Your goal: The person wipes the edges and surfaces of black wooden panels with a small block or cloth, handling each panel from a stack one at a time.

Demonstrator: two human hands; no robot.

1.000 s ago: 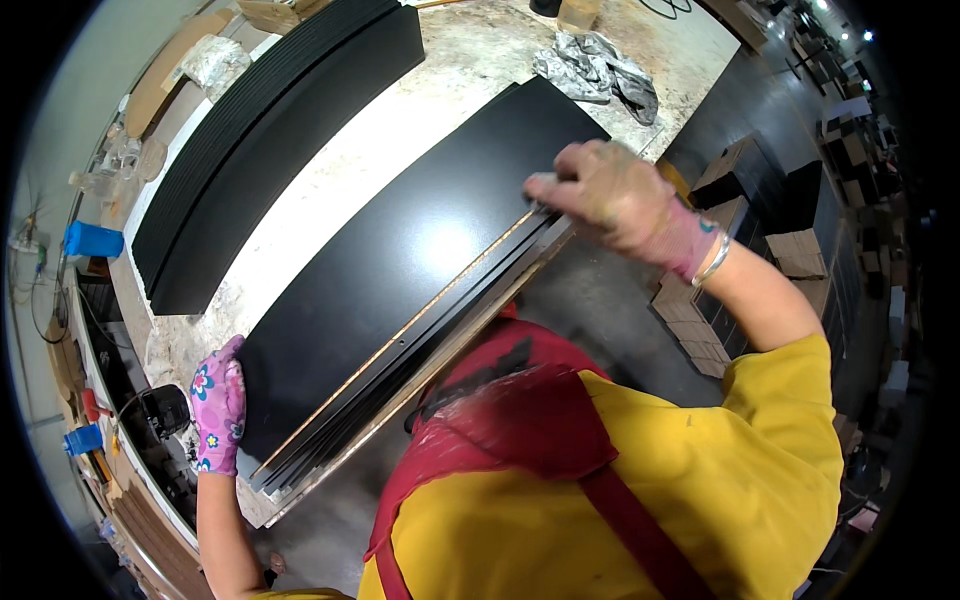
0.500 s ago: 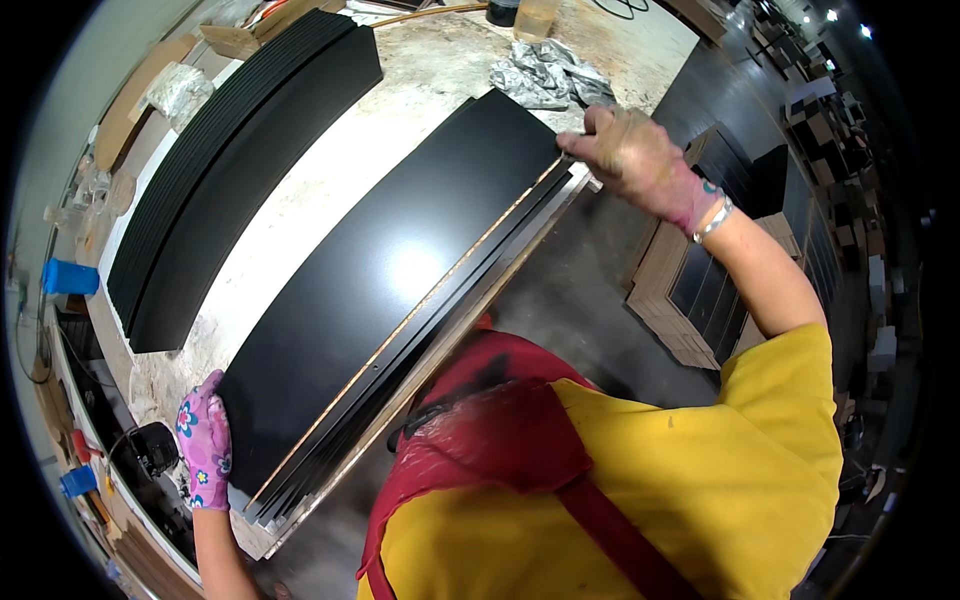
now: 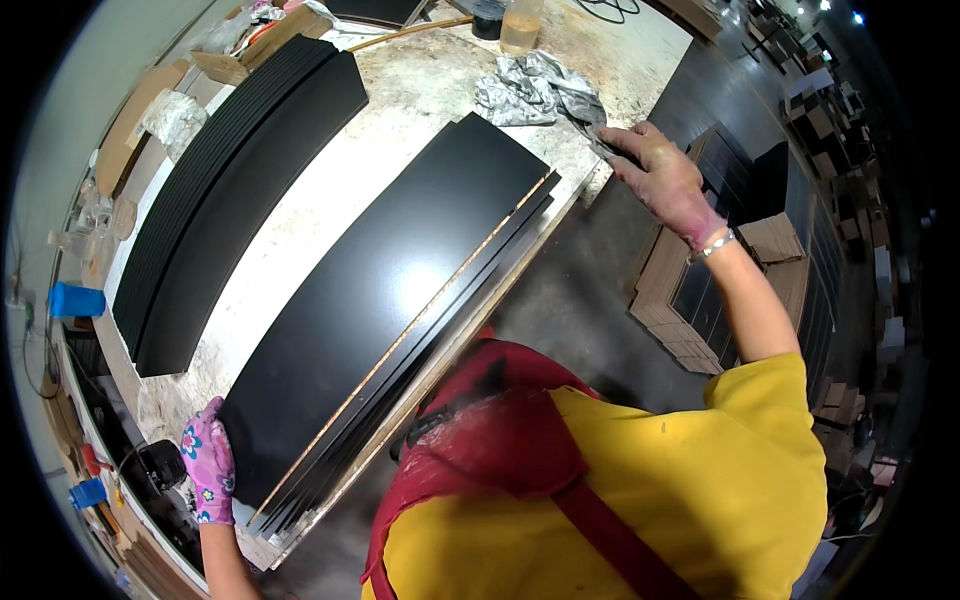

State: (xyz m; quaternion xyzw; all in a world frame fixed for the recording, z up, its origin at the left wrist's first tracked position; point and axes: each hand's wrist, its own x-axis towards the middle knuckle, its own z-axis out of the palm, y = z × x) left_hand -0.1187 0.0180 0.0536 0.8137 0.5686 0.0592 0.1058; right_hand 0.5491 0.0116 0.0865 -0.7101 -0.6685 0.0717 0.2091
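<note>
A curved black panel (image 3: 360,270) with a bare brown front edge lies on top of a stack near the table's front. My left hand (image 3: 209,465), in a pink flowered glove, grips the panel's left end; its thumb is hidden. Beyond the panel's right end, my right hand (image 3: 665,185), in a stained glove, is off the panel. Its thumb and fingers are closed on the dark end of a crumpled grey rag (image 3: 525,92); the exact hold is hard to make out.
Another stack of curved black panels (image 3: 240,200) stands on the worn white table (image 3: 420,75) at the left. Behind the rag are a dark jar (image 3: 487,20) and a cup of amber liquid (image 3: 520,28). Cardboard-coloured stacks of panels (image 3: 680,320) stand on the floor at right.
My right hand has left the panel's right corner and moved to the rag's end. My left hand stays at the panel's left end. The view has shifted slightly.
</note>
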